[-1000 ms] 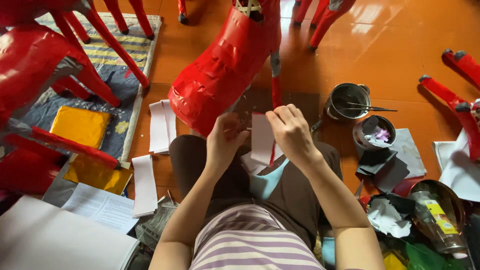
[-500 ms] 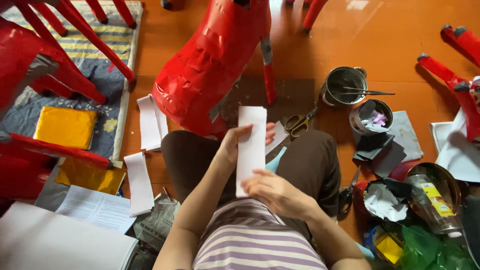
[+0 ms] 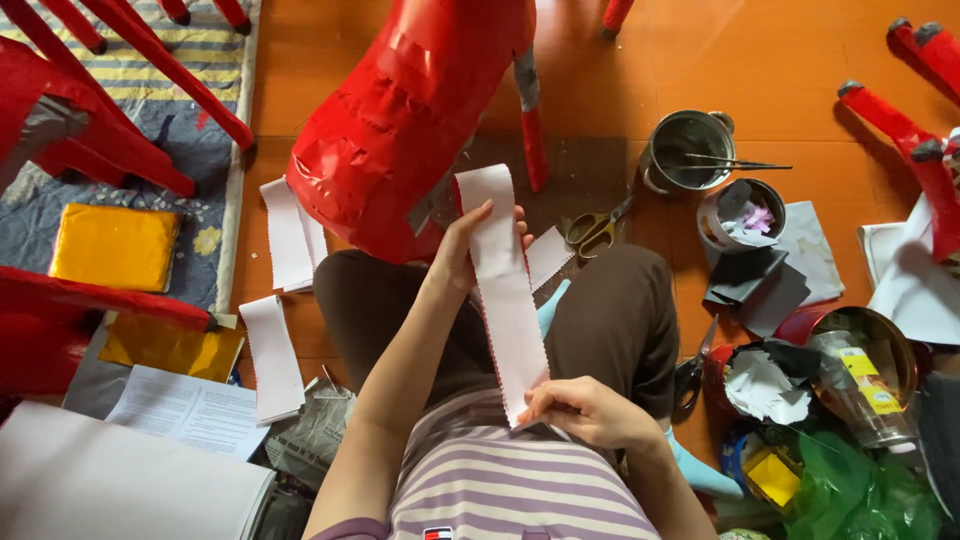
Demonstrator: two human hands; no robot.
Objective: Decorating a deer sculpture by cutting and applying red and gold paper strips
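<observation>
A long white paper strip [image 3: 507, 290] with zigzag-cut edges stretches over my lap. My left hand [image 3: 470, 240] grips its upper part from behind, fingers wrapped around it. My right hand [image 3: 585, 410] pinches the strip's lower end close to my striped shirt. Just beyond the strip stands a large figure covered in shiny red paper [image 3: 405, 120] on the orange floor.
More white strips [image 3: 290, 235] lie left of my knee. Yellow-handled scissors [image 3: 597, 228], a metal pot with a brush [image 3: 686, 150], a bowl of scraps [image 3: 742, 210], black scissors [image 3: 690, 370] and paper litter crowd the right. Red chair legs [image 3: 150, 70], gold sheets [image 3: 115, 245] at left.
I have drawn the strip out longer: my right hand slid down toward my body along it, while the left hand stayed at its upper part. The view shifted slightly.
</observation>
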